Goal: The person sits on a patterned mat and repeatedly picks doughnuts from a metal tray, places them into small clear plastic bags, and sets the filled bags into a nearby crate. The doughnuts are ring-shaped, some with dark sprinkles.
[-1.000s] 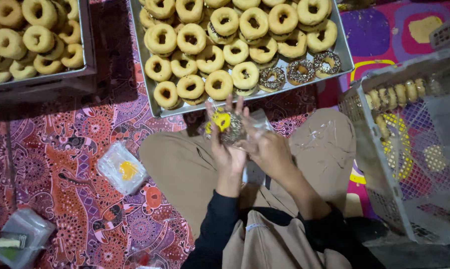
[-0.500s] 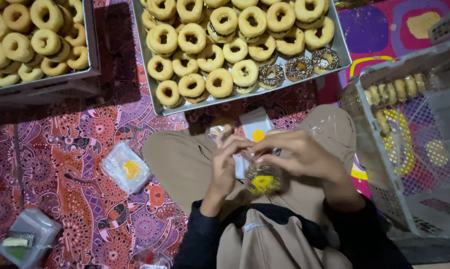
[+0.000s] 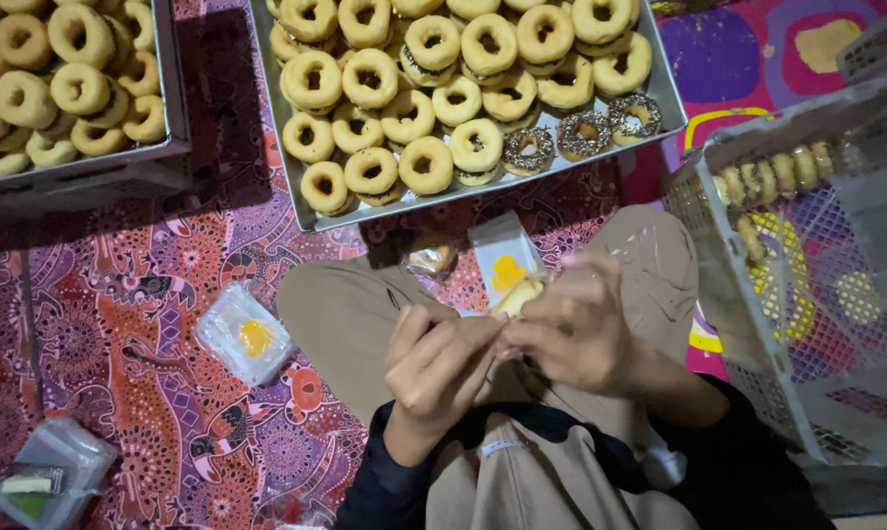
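Over the lap, a pale ring-shaped doughnut (image 3: 518, 294) is pinched in the closed grip of the right hand (image 3: 573, 329), while the left hand (image 3: 441, 358) is closed on the edge of what seems to be its thin clear wrapper; the bundle held lower half a second ago has been raised, so the wrapping looks to be under way. Just above, a small clear packet with a yellow label (image 3: 503, 261) is propped on the knee. A flat clear packet with an orange-yellow mark (image 3: 244, 334) is laid on the patterned floor mat (image 3: 119, 294), below the metal tray of doughnuts (image 3: 306, 211).
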